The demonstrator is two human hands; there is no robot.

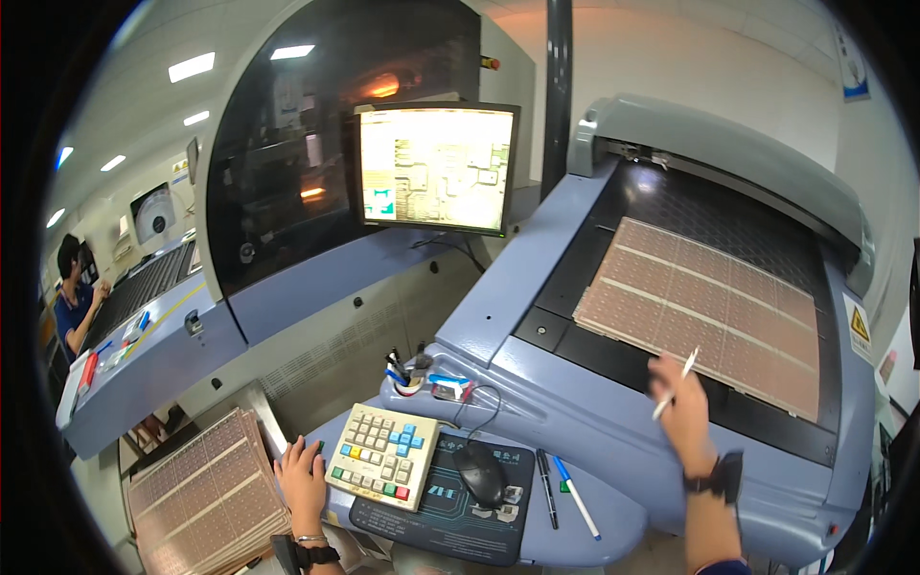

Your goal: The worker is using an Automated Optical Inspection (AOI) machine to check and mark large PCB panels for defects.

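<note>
My right hand (682, 414) is closed around a slim white pen (689, 363), slanted up over the front edge of the machine bed. Just beyond it lies a copper-coloured circuit panel (704, 316) with pale stripes, flat on the black bed. My left hand (302, 476) has its fingers apart and holds nothing. It rests at the left side of a cream keypad (385, 454) with some coloured keys. Beside that hand, lower left, sits a stack of similar copper panels (196, 494).
A black mouse (480, 473) sits on a dark mouse pad (436, 537), with a black marker (547, 489) and a blue-white marker (578, 498) to its right. Behind stand a pen cup (407, 381) and a lit monitor (436, 168). Another person (75, 302) works far left.
</note>
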